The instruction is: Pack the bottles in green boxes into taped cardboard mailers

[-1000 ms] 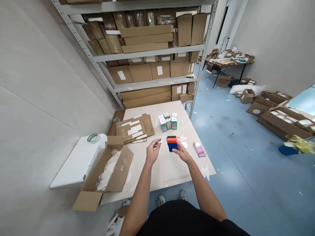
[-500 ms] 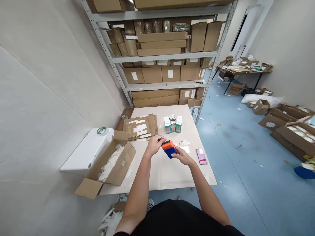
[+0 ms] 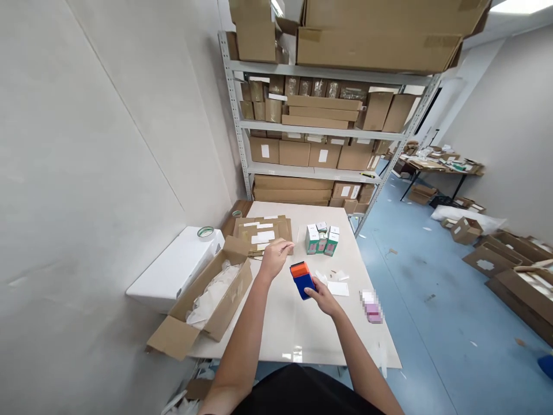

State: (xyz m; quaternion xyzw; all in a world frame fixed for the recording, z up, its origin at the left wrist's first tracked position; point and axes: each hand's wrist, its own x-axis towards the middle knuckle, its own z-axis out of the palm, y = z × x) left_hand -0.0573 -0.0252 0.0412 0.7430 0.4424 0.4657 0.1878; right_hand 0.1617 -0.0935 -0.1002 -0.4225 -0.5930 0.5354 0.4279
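Note:
My right hand (image 3: 322,297) grips a small blue device with an orange top (image 3: 301,278) just above the white table (image 3: 298,323). My left hand (image 3: 275,258) hovers a little to the left of the device, fingers curled with thumb and fingertips pinched; what they pinch is too small to make out. A stack of flattened cardboard boxes with white labels (image 3: 261,233) lies behind my left hand. Three small green-and-white boxes (image 3: 322,239) stand upright beyond the device. White label slips (image 3: 337,287) lie on the table to the right of my right hand.
An open cardboard box with white plastic bags (image 3: 213,294) hangs over the table's left edge beside a white cabinet (image 3: 173,268) carrying a tape roll (image 3: 206,231). A pink phone (image 3: 371,306) lies at the right. Metal shelving full of cartons (image 3: 319,138) stands behind; boxes litter the blue floor.
My left hand has pulled away from the device's top, up and to the left, with fingertips pinched. My right hand still holds the device. The camera has tilted upward.

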